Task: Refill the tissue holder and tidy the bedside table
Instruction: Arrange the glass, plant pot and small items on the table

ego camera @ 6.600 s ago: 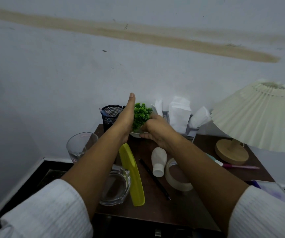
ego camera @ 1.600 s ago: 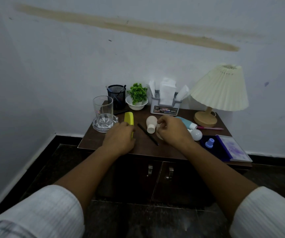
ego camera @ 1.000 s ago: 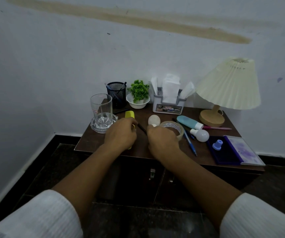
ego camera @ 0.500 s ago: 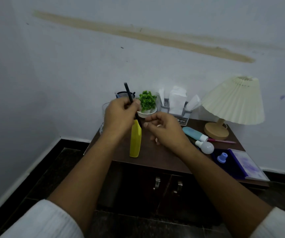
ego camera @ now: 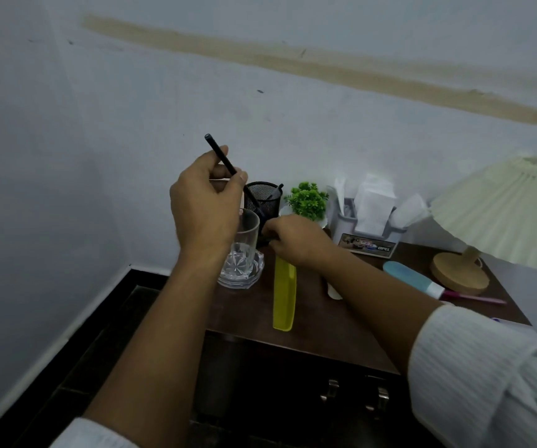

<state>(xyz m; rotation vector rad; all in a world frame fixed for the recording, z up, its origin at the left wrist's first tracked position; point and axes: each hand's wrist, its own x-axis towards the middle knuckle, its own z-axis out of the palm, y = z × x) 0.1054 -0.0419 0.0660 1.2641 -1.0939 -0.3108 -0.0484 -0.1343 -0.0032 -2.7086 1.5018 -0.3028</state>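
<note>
My left hand [ego camera: 207, 208] is raised over the table's back left and pinches a black pen [ego camera: 220, 155]. The pen slants down, its lower end inside the black mesh pen cup [ego camera: 265, 197]. My right hand [ego camera: 297, 242] sits lower, fingers curled against the cup's base and over the top end of a yellow comb [ego camera: 284, 294]; whether it grips anything is hidden. The grey tissue holder [ego camera: 368, 245] stands at the back against the wall with white tissues [ego camera: 373, 202] sticking out of it.
A drinking glass [ego camera: 246, 232] stands in a glass ashtray [ego camera: 242, 274] under my left wrist. A small green plant [ego camera: 307, 200], a pleated lamp [ego camera: 512, 215], a blue tube [ego camera: 409, 278] and a pink pen [ego camera: 473, 299] share the brown bedside table [ego camera: 325, 328].
My left hand lifted the black pen off the table and carried it up and back over the mesh cup. The right hand moved to the cup's base; the comb lies flat again.
</note>
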